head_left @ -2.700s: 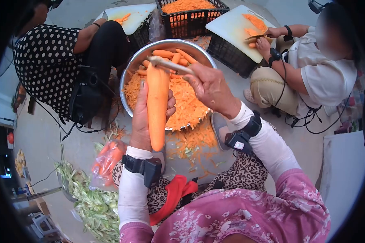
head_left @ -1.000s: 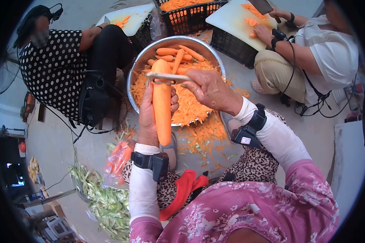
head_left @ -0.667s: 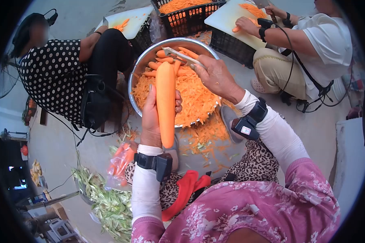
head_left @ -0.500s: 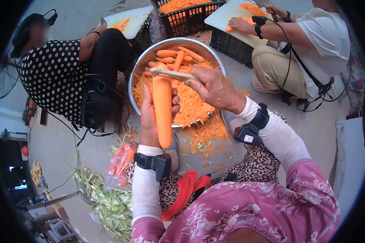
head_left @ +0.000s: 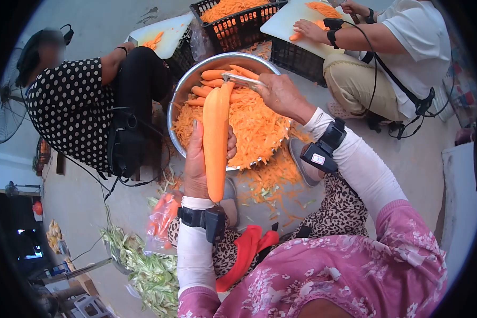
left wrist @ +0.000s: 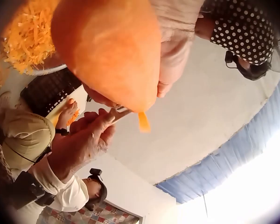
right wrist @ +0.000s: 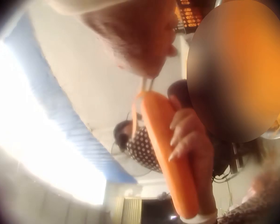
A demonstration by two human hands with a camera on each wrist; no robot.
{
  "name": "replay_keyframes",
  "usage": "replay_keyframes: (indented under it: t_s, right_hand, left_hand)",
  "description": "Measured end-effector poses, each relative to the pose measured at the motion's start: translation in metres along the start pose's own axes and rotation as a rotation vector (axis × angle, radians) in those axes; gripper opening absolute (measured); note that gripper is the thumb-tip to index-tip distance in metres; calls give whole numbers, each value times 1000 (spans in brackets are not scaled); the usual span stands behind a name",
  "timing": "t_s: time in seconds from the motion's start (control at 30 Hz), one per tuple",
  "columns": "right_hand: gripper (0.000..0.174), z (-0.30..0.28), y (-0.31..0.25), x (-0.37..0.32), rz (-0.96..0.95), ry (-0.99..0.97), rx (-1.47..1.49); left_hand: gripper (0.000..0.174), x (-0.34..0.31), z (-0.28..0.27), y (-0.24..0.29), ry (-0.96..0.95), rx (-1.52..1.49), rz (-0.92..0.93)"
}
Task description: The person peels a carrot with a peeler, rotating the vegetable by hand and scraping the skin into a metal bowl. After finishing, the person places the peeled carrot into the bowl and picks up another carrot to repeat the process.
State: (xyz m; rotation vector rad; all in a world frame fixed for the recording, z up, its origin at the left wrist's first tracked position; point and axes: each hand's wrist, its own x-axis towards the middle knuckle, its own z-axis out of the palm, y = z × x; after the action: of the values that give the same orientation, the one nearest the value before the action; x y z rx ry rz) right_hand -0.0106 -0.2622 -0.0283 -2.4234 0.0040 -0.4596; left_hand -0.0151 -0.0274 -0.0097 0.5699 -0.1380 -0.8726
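My left hand point(head_left: 199, 164) grips a long peeled carrot point(head_left: 215, 140) upright over a steel bowl point(head_left: 181, 90). The same carrot point(left wrist: 109, 49) fills the left wrist view, and in the right wrist view the carrot point(right wrist: 170, 149) sits in curled fingers point(right wrist: 184, 135). My right hand point(head_left: 281, 95) holds a metal peeler point(head_left: 242, 79) at the carrot's far tip. A thin peel strip point(left wrist: 143, 122) hangs from the tip. The bowl holds orange peelings point(head_left: 254, 130) and a few whole carrots point(head_left: 217, 79).
A person in a dotted dress point(head_left: 71, 106) sits at left, another in white point(head_left: 408, 47) cuts on a white board point(head_left: 291, 18) at top right. Black crates point(head_left: 238, 24) stand behind the bowl. Peelings litter the floor point(head_left: 270, 180); green tops point(head_left: 148, 270) and a bag of carrots point(head_left: 161, 222) lie lower left.
The peeler has run from partway down the carrot back out to its far tip. The left hand has kept its grip on the carrot throughout.
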Motion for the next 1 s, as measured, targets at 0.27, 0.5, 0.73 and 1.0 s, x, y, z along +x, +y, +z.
replay_keyframes:
  t_s: [0.27, 0.5, 0.73, 1.0]
  right_hand:
    - [20, -16, -51, -23, -130, -9, 258]
    - [18, -1, -59, -39, -414, -137, 334]
    - [20, -1, 1, -2, -105, 8, -87]
    - [18, -11, -31, -11, -170, 14, 253]
  left_hand:
    - [57, 2, -10, 3, 86, -174, 55]
    - [56, 1, 0, 6, 257, -171, 54]
    - [50, 0, -1, 0, -18, -113, -51]
    - [52, 6, -7, -1, 153, -24, 54]
